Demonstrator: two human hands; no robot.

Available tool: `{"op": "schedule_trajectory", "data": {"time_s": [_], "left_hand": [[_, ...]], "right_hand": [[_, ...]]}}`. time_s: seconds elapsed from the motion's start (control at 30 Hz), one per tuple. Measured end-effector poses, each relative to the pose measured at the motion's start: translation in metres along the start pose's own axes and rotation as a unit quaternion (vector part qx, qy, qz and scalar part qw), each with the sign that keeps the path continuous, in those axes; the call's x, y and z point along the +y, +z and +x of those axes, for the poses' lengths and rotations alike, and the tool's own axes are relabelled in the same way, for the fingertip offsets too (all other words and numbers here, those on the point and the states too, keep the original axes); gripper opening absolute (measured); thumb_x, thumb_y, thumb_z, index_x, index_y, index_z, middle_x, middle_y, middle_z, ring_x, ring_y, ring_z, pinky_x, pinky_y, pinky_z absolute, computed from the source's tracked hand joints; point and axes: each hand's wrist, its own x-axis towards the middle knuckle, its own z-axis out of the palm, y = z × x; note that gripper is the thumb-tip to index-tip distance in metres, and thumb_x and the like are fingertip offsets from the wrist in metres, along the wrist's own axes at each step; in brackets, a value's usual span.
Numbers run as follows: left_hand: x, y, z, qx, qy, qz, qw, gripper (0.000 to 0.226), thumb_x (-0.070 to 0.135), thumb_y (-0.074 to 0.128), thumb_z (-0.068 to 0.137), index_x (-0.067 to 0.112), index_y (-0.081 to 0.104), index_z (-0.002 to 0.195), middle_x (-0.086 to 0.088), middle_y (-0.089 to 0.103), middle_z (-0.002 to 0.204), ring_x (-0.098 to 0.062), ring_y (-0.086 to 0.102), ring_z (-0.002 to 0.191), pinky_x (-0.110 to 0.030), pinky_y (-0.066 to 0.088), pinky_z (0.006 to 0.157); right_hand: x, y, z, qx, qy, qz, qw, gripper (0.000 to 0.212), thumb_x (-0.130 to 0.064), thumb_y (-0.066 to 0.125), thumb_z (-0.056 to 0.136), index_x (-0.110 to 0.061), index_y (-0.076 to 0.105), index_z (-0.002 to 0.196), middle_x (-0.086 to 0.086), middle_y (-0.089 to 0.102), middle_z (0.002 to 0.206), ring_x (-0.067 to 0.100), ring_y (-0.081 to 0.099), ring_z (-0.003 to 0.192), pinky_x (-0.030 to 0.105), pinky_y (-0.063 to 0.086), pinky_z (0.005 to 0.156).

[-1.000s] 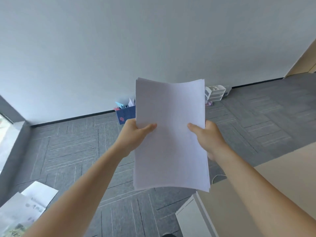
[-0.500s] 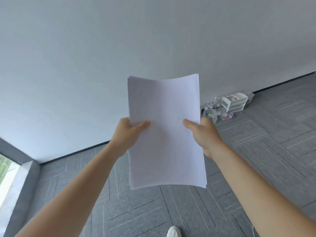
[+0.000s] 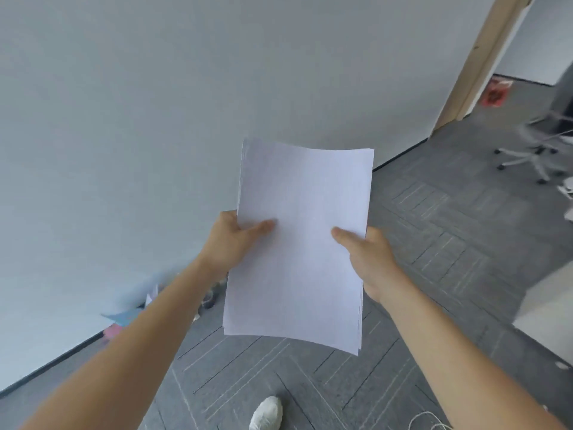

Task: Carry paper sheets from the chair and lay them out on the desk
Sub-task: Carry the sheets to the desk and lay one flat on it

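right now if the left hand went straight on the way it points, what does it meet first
The left hand grips the paper stack, which would travel with it. Past that, its line runs to the wall; nothing seems between, though depth is unclear.

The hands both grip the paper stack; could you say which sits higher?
The left hand: its thumb presses the paper stack higher than the right hand does.

Pale grey wall (image 3: 155, 103), grey carpet tiles (image 3: 434, 237), wooden door frame (image 3: 477, 60)

Wall (image 3: 124, 119) close along left; clutter (image 3: 130, 318) at its base, near left. Open carpet (image 3: 434, 243) ahead; chair base (image 3: 527, 155) far right, white surface edge (image 3: 545, 305) right
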Motion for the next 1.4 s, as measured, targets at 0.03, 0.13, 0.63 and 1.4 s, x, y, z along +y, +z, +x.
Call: {"op": "schedule_trajectory", "data": {"time_s": [0.03, 0.13, 0.63, 1.4], "left_hand": [[0.005, 0.015, 0.029, -0.025, 0.009, -0.004, 1.000, 0.020, 0.024, 0.077, 0.087, 0.014, 0.069, 0.071, 0.009, 0.067, 0.061, -0.010, 0.064, 0.055, -0.024, 0.049, 0.055], [0.027, 0.070, 0.108, -0.104, 0.028, -0.015, 0.994, 0.019, 0.029, 0.078, 0.085, 0.013, 0.072, 0.075, 0.006, 0.073, 0.069, -0.015, 0.069, 0.062, -0.031, 0.054, 0.061], [0.100, 0.443, 0.319, -0.367, 0.047, -0.030, 0.929, 0.015, 0.022, 0.075, 0.088, 0.008, 0.077, 0.091, -0.008, 0.078, 0.090, -0.026, 0.075, 0.084, -0.040, 0.062, 0.074], [0.221, 0.954, 0.651, -0.516, 0.091, -0.038, 0.851, 0.003, 0.022, 0.075, 0.087, 0.019, 0.073, 0.087, 0.009, 0.077, 0.082, -0.010, 0.074, 0.077, -0.021, 0.055, 0.062]], "right_hand": [[-0.005, -0.010, 0.016, 0.029, 0.008, -0.006, 1.000, 0.011, -0.016, 0.063, 0.094, -0.019, 0.073, 0.091, -0.003, 0.077, 0.094, 0.019, 0.071, 0.097, 0.043, 0.055, 0.093], [-0.019, -0.057, 0.063, 0.114, 0.016, -0.028, 0.993, 0.014, -0.022, 0.063, 0.094, -0.014, 0.073, 0.089, 0.013, 0.071, 0.110, 0.030, 0.063, 0.112, 0.040, 0.050, 0.097], [-0.031, -0.353, 0.214, 0.377, 0.039, -0.005, 0.926, 0.017, -0.027, 0.063, 0.094, -0.011, 0.065, 0.087, -0.007, 0.047, 0.059, 0.006, 0.040, 0.045, 0.016, 0.033, 0.046], [-0.091, -0.757, 0.562, 0.544, 0.043, 0.042, 0.837, 0.009, -0.020, 0.065, 0.092, -0.025, 0.071, 0.087, -0.005, 0.076, 0.090, 0.021, 0.071, 0.092, 0.048, 0.054, 0.093]]}}
